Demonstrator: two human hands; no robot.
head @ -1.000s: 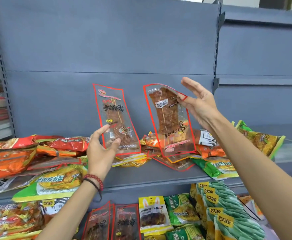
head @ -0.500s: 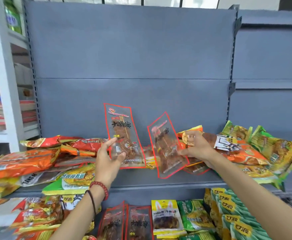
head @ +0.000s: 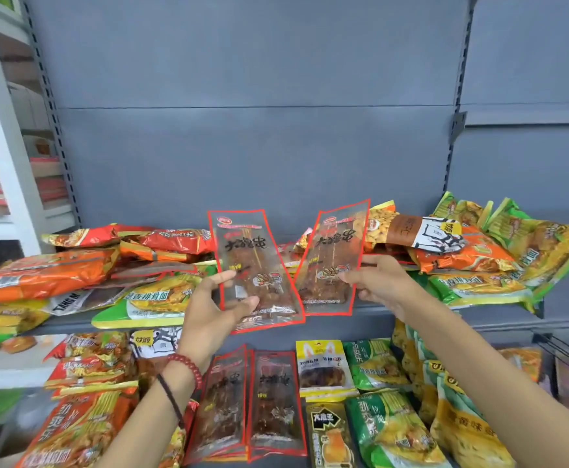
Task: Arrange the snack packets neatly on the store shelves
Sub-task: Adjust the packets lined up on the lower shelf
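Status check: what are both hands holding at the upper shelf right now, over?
Left hand grips one red-edged skewer packet. Right hand grips a second skewer packet. Loose noodle packets crowd the upper shelf.

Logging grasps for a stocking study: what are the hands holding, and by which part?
Left hand pinches a clear red-edged skewer packet at its lower left edge. Right hand grips a matching packet at its lower right edge.

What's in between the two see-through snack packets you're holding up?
In the head view, the left packet and right packet nearly meet at the bottom. In the V-shaped gap above there are only loose packets lying on the shelf behind.
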